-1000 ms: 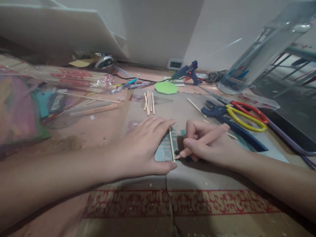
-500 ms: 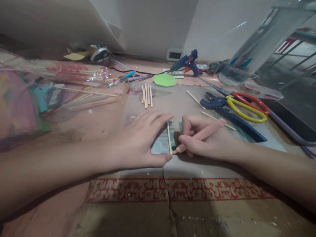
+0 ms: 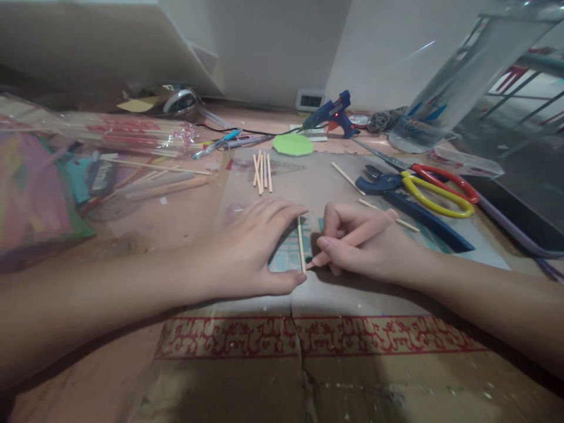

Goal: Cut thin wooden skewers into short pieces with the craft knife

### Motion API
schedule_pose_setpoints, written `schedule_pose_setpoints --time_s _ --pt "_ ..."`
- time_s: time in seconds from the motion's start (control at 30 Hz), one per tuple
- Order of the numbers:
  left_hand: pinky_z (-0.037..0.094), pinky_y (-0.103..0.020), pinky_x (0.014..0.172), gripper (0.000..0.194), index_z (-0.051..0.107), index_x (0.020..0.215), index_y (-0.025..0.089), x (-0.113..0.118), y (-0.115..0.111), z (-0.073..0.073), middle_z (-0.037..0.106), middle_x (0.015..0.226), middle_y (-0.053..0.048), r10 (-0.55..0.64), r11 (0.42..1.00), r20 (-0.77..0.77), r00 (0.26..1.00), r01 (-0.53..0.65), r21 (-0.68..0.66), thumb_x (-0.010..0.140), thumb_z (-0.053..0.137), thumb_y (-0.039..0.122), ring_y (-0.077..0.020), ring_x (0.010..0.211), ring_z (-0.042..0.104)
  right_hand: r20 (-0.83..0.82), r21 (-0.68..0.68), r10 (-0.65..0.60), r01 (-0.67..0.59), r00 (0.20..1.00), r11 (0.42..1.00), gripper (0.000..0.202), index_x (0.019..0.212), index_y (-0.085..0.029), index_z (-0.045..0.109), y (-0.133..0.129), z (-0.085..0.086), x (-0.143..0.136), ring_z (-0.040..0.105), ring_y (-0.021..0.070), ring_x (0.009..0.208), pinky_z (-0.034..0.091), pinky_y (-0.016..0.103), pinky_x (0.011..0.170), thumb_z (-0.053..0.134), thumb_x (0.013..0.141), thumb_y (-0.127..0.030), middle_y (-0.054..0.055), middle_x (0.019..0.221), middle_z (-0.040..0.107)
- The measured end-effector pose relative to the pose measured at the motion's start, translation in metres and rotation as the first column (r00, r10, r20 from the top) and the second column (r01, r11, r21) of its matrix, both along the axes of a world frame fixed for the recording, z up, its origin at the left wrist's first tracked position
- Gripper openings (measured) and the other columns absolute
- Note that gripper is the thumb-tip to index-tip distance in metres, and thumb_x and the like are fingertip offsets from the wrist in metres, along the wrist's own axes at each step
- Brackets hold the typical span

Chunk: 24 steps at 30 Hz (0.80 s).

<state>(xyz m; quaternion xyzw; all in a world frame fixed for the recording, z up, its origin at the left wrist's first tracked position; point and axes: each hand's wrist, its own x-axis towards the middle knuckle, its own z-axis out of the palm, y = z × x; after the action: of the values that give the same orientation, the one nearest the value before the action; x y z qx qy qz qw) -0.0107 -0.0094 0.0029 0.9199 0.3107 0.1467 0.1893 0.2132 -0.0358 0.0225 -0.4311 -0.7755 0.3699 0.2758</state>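
My left hand (image 3: pixel 259 247) rests on the sheet with thumb and index finger at the two ends of a thin wooden stick (image 3: pixel 301 244), gripping it lengthwise. In my right hand (image 3: pixel 361 244) is a pink pen (image 3: pixel 372 228), pinched in a writing grip. Its tip points at the stick's near end, beside my left thumb; whether it touches cannot be made out. Beyond my left hand lies a small group of short cut sticks (image 3: pixel 262 173). Two more sticks, one of them a loose stick (image 3: pixel 348 178), lie beyond my right hand.
To the right are blue-handled pliers (image 3: pixel 418 211), scissors (image 3: pixel 436 194) with red and yellow handles, and a phone (image 3: pixel 515 211). A blue glue gun (image 3: pixel 330 114), a green paper piece (image 3: pixel 293 144) and a clear container (image 3: pixel 462 82) stand behind. Plastic-wrapped sticks (image 3: pixel 132 132) lie left.
The pen tip has shifted very slightly away from me, along the stick's near end. Both hands otherwise stay almost where they were, and the view has moved a little.
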Motion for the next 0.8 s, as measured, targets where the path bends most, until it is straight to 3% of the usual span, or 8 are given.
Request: schedule_pose_setpoints --time_s 0.3,0.6,0.8 --pt "0.039 -0.058 0.114 0.074 0.045 0.142 0.015 -0.0008 0.0000 -0.0009 0.051 0.144 -0.018 0.005 1.000 0.002 1.000 -0.005 0.007 0.080 0.070 0.047 -0.0379 0.138 0.045 -0.033 -0.053 0.053 -0.055 0.998 0.997 0.024 0.070 -0.021 0.050 -0.0007 -0.0002 0.0011 0.057 0.0106 0.049 0.039 0.019 0.043 0.065 0.088 -0.027 -0.002 0.055 0.063" --pt "0.039 -0.057 0.115 0.074 0.046 0.140 0.013 -0.0010 0.0009 -0.0023 0.052 0.142 -0.019 -0.005 1.000 0.000 1.000 0.005 0.029 0.080 0.071 0.049 -0.0379 0.138 0.045 -0.005 0.008 -0.068 0.068 0.998 0.998 0.019 0.072 -0.021 0.051 0.0011 -0.0017 -0.0015 0.056 0.0096 0.047 0.038 0.019 0.044 0.064 0.087 -0.023 -0.002 0.055 0.064" --pt "0.038 -0.058 0.115 0.073 0.046 0.140 0.014 -0.0002 -0.0010 -0.0007 0.052 0.143 -0.018 -0.007 1.000 0.022 1.000 0.007 0.004 0.079 0.073 0.043 -0.0368 0.138 0.044 0.009 -0.025 -0.008 0.008 1.000 1.000 0.021 0.069 -0.021 0.051 -0.0006 0.0003 -0.0013 0.057 0.0120 0.049 0.039 0.020 0.042 0.063 0.084 -0.029 0.000 0.058 0.061"
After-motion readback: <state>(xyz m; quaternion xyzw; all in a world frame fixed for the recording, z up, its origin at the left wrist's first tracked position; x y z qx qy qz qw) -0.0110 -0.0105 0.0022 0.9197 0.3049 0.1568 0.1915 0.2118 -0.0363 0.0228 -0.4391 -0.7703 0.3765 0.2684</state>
